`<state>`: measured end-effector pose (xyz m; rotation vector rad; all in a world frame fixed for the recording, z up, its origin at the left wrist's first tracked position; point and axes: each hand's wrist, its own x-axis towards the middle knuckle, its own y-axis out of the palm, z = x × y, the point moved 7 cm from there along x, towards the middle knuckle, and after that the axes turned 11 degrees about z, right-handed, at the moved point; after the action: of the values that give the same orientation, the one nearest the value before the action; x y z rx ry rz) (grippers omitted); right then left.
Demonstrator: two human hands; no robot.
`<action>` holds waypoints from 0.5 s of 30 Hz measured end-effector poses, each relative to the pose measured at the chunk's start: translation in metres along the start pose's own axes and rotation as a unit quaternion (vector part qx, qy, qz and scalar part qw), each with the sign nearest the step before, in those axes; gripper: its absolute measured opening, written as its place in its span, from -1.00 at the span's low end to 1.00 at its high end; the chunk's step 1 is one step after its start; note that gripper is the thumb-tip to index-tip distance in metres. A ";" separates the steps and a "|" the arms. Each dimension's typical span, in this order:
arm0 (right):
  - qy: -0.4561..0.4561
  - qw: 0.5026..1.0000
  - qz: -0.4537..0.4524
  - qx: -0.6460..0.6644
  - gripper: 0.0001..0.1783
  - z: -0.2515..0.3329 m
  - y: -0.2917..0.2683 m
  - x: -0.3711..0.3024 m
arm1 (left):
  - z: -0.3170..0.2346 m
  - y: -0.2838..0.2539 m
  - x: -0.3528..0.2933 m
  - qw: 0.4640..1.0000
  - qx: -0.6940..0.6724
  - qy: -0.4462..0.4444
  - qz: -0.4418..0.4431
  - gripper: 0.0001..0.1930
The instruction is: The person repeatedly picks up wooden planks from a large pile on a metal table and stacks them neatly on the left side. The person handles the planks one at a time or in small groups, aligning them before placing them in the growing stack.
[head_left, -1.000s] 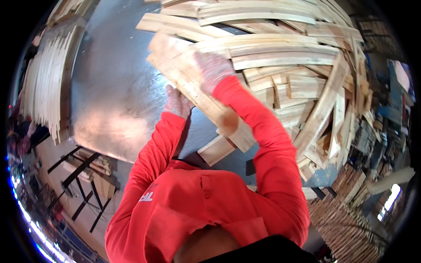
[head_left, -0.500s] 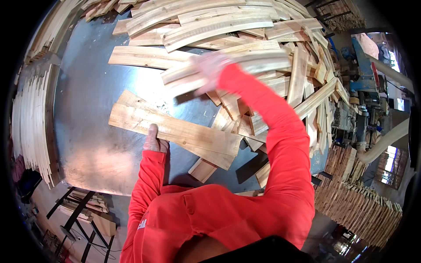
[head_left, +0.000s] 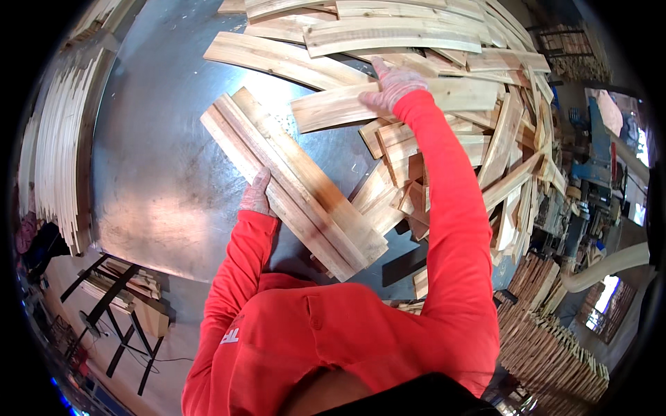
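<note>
My left hand point(head_left: 257, 193), in a pale glove, is closed on the near side of some wooden boards point(head_left: 288, 191) held together at a slant, with narrow edges turned up. Its thumb shows on top and the other fingers are hidden below. Another light board lies alongside them on the far side. Ahead and to the right, my right hand point(head_left: 398, 84), gloved too, has its fingers spread over a pale plank point(head_left: 331, 106) that lies against the pile of loose boards point(head_left: 392, 36). The thumb touches this plank.
A metal-topped table point(head_left: 156, 159) carries the boards. Along its left side stands a stack of pale strips point(head_left: 62, 152). A black-legged stand point(head_left: 125, 312) holds wood at lower left. Stacked slats point(head_left: 555, 340) are at lower right, near a machine with a pale hose point(head_left: 607, 265).
The boards in my left hand have turned steeper, and their edges now face up. My right hand's moving plank has come to rest by the pile, and its fingers have spread.
</note>
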<state>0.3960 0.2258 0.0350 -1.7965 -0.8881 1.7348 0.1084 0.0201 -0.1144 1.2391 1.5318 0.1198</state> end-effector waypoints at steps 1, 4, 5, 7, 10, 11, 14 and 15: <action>-0.012 1.000 -0.009 0.020 -0.03 0.017 0.003 -0.010 | 0.000 -0.004 0.002 1.000 -0.013 0.013 0.001 -0.50; -0.011 0.993 -0.017 0.120 -0.16 0.045 0.013 -0.032 | -0.007 -0.015 0.002 0.999 -0.034 0.041 -0.007 -0.47; 0.013 0.985 -0.005 0.172 -0.19 0.047 0.015 -0.036 | -0.010 -0.014 -0.002 0.998 -0.037 0.043 -0.016 -0.46; 0.005 0.949 -0.052 0.311 -0.33 0.040 0.031 -0.028 | -0.014 -0.009 -0.006 0.997 -0.048 0.068 0.000 -0.39; -0.129 0.983 -0.040 0.125 -0.67 0.119 0.049 -0.017 | -0.018 -0.004 -0.001 0.983 -0.103 0.123 0.086 -0.27; -0.123 0.985 -0.089 0.080 -0.68 0.151 0.062 -0.035 | -0.024 -0.005 -0.002 0.973 -0.145 0.134 0.120 -0.26; -0.230 0.965 0.021 0.124 -0.41 0.215 0.077 -0.065 | -0.021 0.009 -0.013 0.950 -0.215 0.104 0.199 -0.22; -0.173 0.978 -0.048 0.108 -0.35 0.195 0.067 -0.057 | -0.018 -0.003 -0.013 0.981 -0.095 0.100 0.136 -0.24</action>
<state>0.2113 0.1203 0.0098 -1.3159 -0.8631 2.0291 0.0908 0.0180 -0.1011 1.3050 1.4738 0.5721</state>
